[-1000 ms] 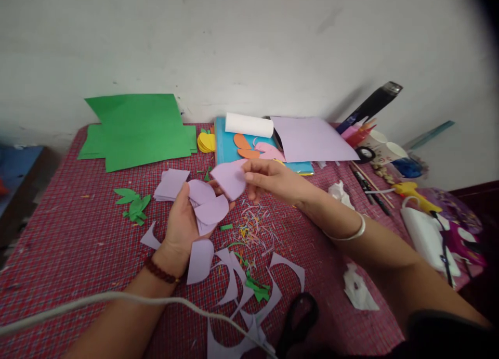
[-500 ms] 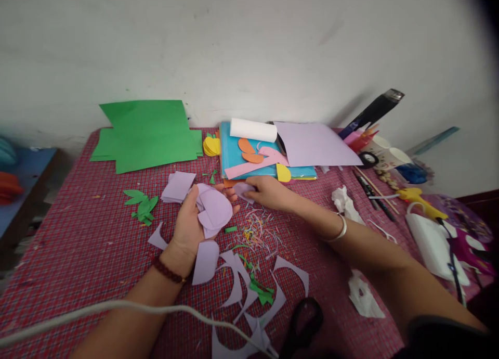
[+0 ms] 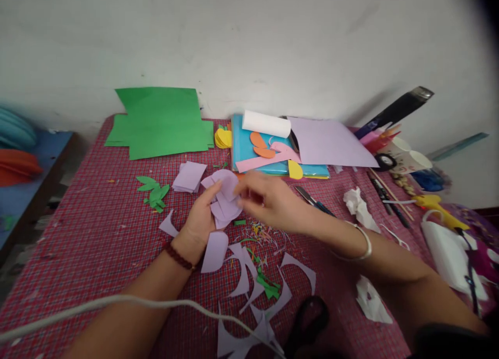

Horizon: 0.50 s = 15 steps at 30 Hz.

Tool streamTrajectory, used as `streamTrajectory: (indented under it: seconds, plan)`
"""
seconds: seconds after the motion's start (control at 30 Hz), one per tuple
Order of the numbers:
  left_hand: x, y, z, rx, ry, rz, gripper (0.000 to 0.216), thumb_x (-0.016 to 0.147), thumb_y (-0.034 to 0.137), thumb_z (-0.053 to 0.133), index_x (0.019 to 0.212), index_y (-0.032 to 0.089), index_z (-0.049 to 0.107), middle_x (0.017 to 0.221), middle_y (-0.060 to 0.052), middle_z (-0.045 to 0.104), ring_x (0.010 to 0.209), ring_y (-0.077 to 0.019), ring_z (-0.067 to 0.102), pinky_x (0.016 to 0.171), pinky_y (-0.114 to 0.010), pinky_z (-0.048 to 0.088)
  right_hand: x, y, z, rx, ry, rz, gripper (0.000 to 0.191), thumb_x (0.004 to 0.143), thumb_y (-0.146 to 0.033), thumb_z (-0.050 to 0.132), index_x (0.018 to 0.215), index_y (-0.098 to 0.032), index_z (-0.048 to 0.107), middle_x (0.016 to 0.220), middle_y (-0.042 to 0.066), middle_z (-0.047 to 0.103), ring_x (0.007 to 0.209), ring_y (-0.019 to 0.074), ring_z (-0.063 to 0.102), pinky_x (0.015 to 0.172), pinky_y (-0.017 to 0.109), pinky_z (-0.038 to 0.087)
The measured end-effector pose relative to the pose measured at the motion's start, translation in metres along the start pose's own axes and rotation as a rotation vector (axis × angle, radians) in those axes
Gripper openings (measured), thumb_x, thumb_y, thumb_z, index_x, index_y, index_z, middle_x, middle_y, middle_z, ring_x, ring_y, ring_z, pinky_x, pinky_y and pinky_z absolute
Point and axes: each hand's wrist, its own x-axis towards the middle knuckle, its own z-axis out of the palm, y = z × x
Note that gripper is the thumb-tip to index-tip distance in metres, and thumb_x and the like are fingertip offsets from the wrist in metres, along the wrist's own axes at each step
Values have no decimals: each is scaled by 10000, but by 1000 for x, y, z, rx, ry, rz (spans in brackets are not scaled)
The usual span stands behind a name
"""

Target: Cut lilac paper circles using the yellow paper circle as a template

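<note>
Loose lilac paper petals (image 3: 226,197) lie fanned over the palm of my left hand (image 3: 198,218), whose thumb presses on them from above. My right hand (image 3: 268,200) is at the right edge of this pile, slightly blurred, its fingers curled and its fingertips pinching a petal there. Just below my left palm, a single lilac petal (image 3: 215,251) rests on the tablecloth. Behind the left hand is a small stack of lilac paper squares (image 3: 189,176). Curved lilac offcuts (image 3: 242,276) are scattered nearer to me.
Green sheets (image 3: 163,122) and a blue pack (image 3: 244,156) with a white roll (image 3: 266,124) lie along the wall. Black-handled scissors (image 3: 307,320) are at the front. A white cable (image 3: 156,303) crosses my left forearm. A yellow glue gun (image 3: 440,210) lies right, near crumpled tissue (image 3: 358,205).
My right hand has brought its petal left to the pile in my left palm. The view has shifted left, and a cutter knife now shows beyond my right wrist.
</note>
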Motion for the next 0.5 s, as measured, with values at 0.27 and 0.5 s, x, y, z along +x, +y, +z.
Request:
streamTrajectory:
  seconds: [0.27, 0.5]
  plan:
    - [3, 4, -8, 97, -75, -158, 417, 886, 402, 445, 998, 81, 685, 829, -156, 736, 822, -284, 714, 800, -425, 571, -15, -22, 55, -377, -238, -149, 448, 783, -474, 672, 1023, -110, 570, 1001, 129, 604, 810, 238, 581, 694, 358, 468]
    - [-3, 7, -1, 31, -81, -101, 451, 954, 374, 345, 930, 88, 693, 789, -94, 740, 801, -242, 713, 750, -340, 578, -2, -23, 30, -21, -323, -155, 77, 887, -168, 534, 917, -144, 600, 876, 42, 643, 759, 141, 576, 679, 250, 431]
